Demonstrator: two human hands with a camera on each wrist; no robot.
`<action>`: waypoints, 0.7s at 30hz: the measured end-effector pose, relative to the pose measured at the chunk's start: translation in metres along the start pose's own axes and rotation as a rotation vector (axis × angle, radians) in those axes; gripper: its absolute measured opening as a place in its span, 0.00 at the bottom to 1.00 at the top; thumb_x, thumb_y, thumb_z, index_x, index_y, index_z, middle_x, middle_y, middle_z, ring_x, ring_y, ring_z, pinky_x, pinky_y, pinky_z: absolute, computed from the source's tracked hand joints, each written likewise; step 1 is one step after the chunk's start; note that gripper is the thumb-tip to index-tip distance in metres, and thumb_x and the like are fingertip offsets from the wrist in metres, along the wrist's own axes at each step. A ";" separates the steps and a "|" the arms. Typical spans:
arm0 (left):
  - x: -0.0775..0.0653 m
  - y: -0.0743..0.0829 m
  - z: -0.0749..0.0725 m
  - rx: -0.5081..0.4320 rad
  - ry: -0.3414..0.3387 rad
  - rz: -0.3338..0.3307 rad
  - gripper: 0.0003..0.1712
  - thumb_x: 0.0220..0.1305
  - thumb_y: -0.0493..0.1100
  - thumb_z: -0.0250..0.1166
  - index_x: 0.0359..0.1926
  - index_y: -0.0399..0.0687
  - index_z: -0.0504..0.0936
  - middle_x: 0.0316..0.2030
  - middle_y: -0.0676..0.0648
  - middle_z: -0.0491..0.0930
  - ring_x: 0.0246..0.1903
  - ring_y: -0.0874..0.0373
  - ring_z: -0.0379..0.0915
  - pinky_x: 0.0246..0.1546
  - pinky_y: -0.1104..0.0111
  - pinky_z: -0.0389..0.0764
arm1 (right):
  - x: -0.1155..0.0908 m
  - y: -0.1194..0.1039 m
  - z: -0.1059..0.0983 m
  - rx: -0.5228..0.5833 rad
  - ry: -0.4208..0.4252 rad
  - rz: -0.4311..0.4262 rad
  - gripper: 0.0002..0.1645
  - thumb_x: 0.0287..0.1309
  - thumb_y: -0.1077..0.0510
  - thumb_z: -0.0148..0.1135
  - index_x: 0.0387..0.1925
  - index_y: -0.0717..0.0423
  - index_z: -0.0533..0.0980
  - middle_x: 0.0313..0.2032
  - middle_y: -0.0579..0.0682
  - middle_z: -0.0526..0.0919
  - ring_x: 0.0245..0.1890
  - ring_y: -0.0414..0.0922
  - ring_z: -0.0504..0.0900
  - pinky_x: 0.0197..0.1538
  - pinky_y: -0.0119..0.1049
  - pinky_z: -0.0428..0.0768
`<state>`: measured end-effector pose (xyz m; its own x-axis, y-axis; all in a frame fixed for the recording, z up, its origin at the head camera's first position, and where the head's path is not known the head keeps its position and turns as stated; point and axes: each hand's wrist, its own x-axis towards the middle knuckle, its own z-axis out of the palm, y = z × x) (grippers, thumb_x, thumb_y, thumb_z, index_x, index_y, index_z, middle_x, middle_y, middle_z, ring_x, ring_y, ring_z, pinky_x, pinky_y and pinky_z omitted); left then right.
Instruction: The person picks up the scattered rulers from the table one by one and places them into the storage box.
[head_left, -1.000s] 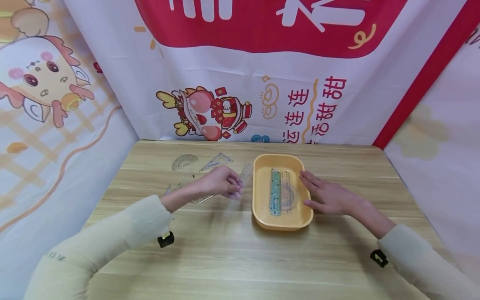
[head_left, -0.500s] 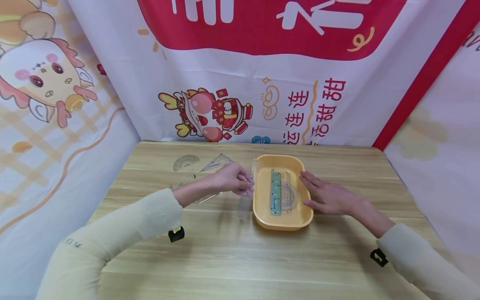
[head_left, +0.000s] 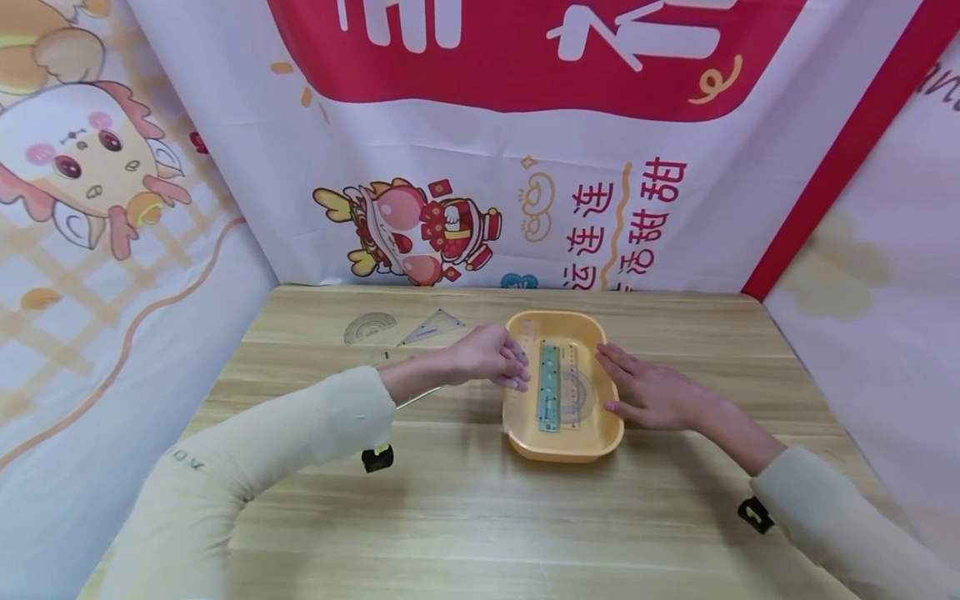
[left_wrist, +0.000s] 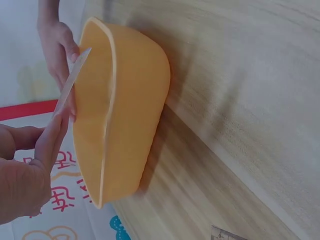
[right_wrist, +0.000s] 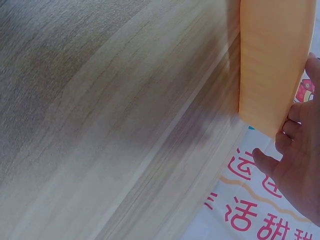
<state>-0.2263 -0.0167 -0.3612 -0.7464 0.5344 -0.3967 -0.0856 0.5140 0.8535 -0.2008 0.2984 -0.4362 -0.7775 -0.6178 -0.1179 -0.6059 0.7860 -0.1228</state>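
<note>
My left hand (head_left: 491,357) pinches a clear ruler (left_wrist: 75,75) between thumb and fingers, over the left side of a yellow plastic basin (head_left: 566,455). Seen from the left wrist, the ruler overlaps the basin's opening. Fingers extended, my right hand (head_left: 660,393) rests against the basin's right rim; its fingertips also show at the rim in the right wrist view. Inside the basin lie a teal ruler (head_left: 549,387), a clear ruler (head_left: 573,358) and a round-edged clear protractor (head_left: 579,398), close beside one another.
On the wooden table (head_left: 450,517), left of the basin, lie a clear protractor (head_left: 370,326) and a clear set square (head_left: 432,326). More clear pieces are partly hidden by the left forearm. A printed cloth (head_left: 420,133) hangs along the table's back edge.
My left hand has moved right with the clear ruler, from beside the basin to over its left rim. The right hand has stayed at the basin's right rim.
</note>
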 end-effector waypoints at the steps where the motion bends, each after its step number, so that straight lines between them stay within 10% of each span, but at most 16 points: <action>1: 0.002 0.000 0.002 0.010 -0.001 0.001 0.16 0.69 0.29 0.58 0.55 0.25 0.76 0.38 0.39 0.87 0.34 0.55 0.87 0.40 0.67 0.88 | 0.000 0.000 0.000 0.002 -0.001 0.001 0.47 0.71 0.36 0.49 0.77 0.60 0.50 0.79 0.57 0.46 0.77 0.56 0.55 0.70 0.58 0.70; 21: 0.045 0.013 0.026 0.225 0.044 0.044 0.07 0.64 0.26 0.61 0.36 0.27 0.85 0.31 0.37 0.88 0.26 0.56 0.85 0.42 0.59 0.89 | 0.000 0.003 -0.002 0.024 -0.015 0.009 0.48 0.70 0.35 0.49 0.78 0.57 0.49 0.80 0.56 0.44 0.78 0.56 0.53 0.70 0.59 0.69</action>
<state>-0.2437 0.0318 -0.3765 -0.7744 0.5325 -0.3416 0.0933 0.6301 0.7709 -0.2030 0.3008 -0.4348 -0.7803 -0.6108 -0.1341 -0.5942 0.7911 -0.1457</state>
